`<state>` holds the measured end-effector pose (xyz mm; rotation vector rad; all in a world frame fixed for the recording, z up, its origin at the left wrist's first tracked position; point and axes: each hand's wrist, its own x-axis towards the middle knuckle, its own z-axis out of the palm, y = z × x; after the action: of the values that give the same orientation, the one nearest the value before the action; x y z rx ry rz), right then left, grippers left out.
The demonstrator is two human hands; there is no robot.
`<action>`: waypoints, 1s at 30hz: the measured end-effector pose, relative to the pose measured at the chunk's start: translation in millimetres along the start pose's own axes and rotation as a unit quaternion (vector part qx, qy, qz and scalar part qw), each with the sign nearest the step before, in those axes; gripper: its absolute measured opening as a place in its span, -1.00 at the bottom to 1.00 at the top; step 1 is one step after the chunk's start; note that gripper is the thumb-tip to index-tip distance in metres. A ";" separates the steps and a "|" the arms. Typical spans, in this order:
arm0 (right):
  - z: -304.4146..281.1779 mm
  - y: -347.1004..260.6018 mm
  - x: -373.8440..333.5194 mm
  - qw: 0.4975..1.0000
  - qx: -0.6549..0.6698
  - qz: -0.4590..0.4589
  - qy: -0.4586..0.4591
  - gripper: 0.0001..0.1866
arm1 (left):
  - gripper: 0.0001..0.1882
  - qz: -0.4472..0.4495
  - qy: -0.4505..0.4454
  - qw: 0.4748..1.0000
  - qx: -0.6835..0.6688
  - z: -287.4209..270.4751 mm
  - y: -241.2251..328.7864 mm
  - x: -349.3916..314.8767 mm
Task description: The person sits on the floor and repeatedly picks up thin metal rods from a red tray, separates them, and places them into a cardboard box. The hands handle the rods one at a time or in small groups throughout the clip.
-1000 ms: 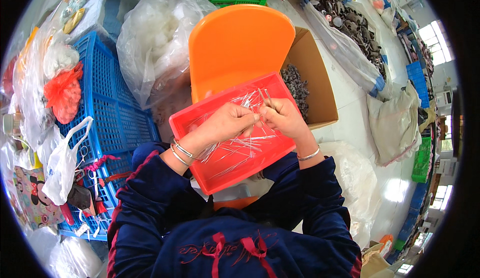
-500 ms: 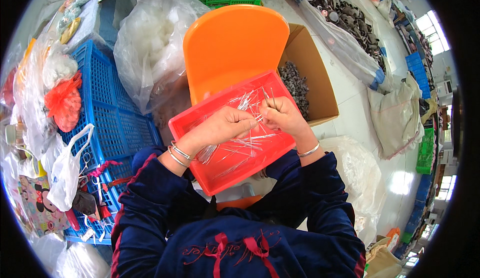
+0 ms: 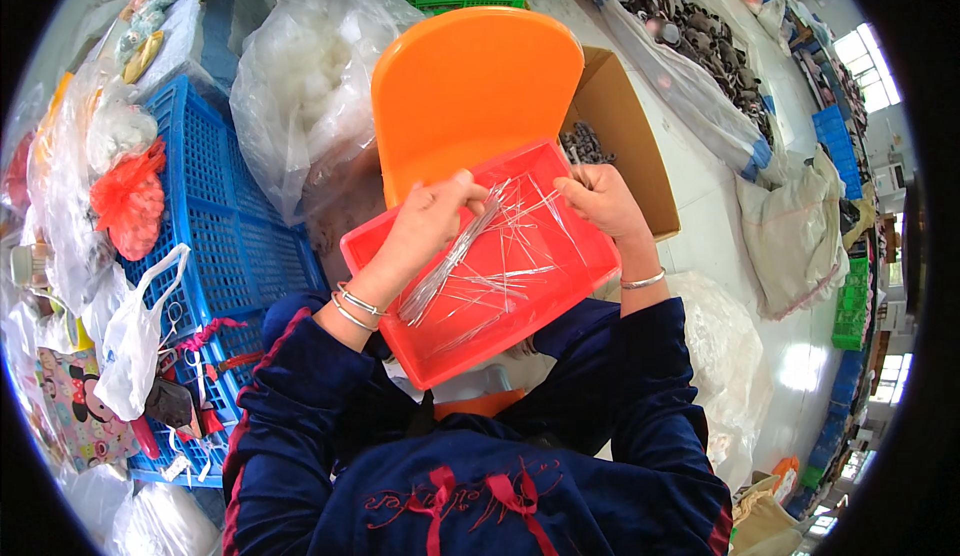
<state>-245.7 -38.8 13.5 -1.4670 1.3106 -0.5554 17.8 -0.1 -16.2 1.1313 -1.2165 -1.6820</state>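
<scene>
In the head view, a red plastic tray rests tilted on the person's lap, its far edge against the back of an orange chair. The left hand hovers over the tray's far-left part, fingers closed on a bundle of thin clear strips that runs down toward the tray's near-left corner. The right hand sits at the tray's far-right edge, fingers pinched together on the ends of a few loose strips fanning across the tray's middle. More strips lie scattered on the tray floor. Behind the tray's far-right corner stands an open cardboard box with dark small parts inside. A blue crate stands left of the tray, beside a clear plastic bag.
</scene>
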 end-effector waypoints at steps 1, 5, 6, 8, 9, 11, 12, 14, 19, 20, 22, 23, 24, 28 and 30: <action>-1.4 0.4 1.5 0.995 -0.095 0.017 0.016 -0.64 | -0.41 -0.039 -0.007 0.996 -0.081 -2.5 6.8 -1.5; 16.7 7.0 4.6 0.993 -0.086 -0.029 0.076 -0.64 | -0.26 -0.090 -0.059 0.959 -0.262 -0.6 10.1 -0.6; 24.4 6.7 3.3 0.993 -0.042 -0.061 0.090 -0.64 | -0.24 -0.092 -0.064 0.950 -0.291 3.5 9.8 1.1; 45.8 -7.3 -6.1 0.994 0.019 -0.086 0.062 -0.71 | -0.20 -0.096 -0.058 0.954 -0.279 9.1 6.3 5.4; 54.9 -14.4 -12.5 0.994 0.055 -0.084 0.048 -0.73 | -0.18 -0.097 -0.061 0.955 -0.275 13.5 5.5 8.2; 69.4 -19.1 -13.3 0.994 0.083 -0.076 0.019 -0.77 | -0.16 -0.083 -0.064 0.969 -0.224 20.9 2.3 11.9; 75.0 -19.4 -12.5 0.995 0.072 -0.067 0.007 -0.79 | -0.15 -0.076 -0.066 0.975 -0.198 24.2 0.0 13.3; 81.6 -16.6 -10.2 0.994 0.084 -0.074 0.003 -0.81 | -0.17 -0.073 -0.070 0.980 -0.171 29.3 -6.3 17.4; 73.4 -5.2 -3.7 0.982 0.179 -0.041 0.045 -0.82 | -0.37 -0.098 -0.043 0.975 -0.195 29.5 -12.1 19.8; 68.0 -4.8 -4.4 0.984 0.163 -0.016 0.064 -0.82 | -0.44 -0.104 -0.040 0.978 -0.174 27.2 -12.9 19.6; 59.7 -9.5 -4.5 0.977 0.198 0.011 0.073 -0.82 | -0.58 -0.105 -0.055 0.986 -0.120 25.5 -9.3 17.0; 57.3 -8.1 -4.0 0.970 0.228 0.017 0.080 -0.82 | -0.64 -0.099 -0.072 0.989 -0.087 24.7 -6.3 14.2; 55.4 -7.0 -2.9 0.962 0.257 0.022 0.087 -0.81 | -0.69 -0.092 -0.090 0.990 -0.054 25.0 -1.7 11.9; 59.7 -2.8 1.8 0.959 0.269 -0.034 0.085 -0.77 | -0.73 -0.086 -0.114 0.989 -0.030 26.8 7.8 7.2; 63.6 -4.6 3.1 0.963 0.250 -0.048 0.090 -0.74 | -0.71 -0.109 -0.134 0.985 -0.027 26.3 10.6 5.6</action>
<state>-188.4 -17.7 -5.5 -1.0796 1.1308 -1.0228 -8.0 -0.3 -3.2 1.0602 -1.2344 -2.0757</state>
